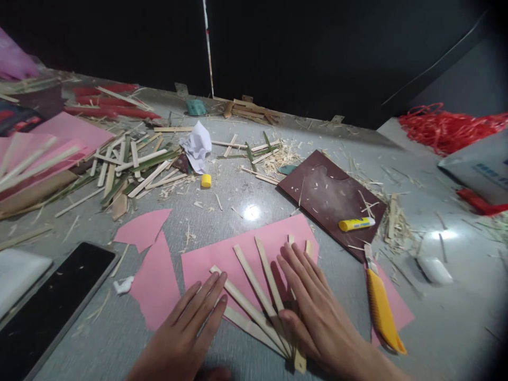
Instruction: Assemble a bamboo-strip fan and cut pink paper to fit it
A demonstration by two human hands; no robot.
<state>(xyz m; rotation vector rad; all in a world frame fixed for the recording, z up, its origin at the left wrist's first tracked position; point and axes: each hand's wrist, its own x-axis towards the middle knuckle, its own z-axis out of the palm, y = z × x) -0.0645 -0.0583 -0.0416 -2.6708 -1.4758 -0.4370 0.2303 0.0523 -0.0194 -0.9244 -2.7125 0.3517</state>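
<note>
Fanned-out bamboo strips (254, 306), joined at their lower end, lie on a sheet of pink paper (234, 248). My left hand (194, 323) rests with outstretched fingers over the leftmost strips, its fingertips touching them. Lying flat on the right side of the fan, my right hand (315, 301) has its fingers stretched forward and covers parts of the strips and paper. Torn pink paper pieces (156, 280) lie left of the sheet. To the right is a yellow utility knife (381, 307) with its blade out, partly on another pink scrap (392, 296).
A brown board (317, 185) bears a yellow glue stick (356, 224); its yellow cap (206, 181) stands apart. A phone (59, 301) lies at left, below piled bamboo pieces (127, 164) and crumpled white paper (197, 145). Red plastic string (448, 127) and shavings lie at right.
</note>
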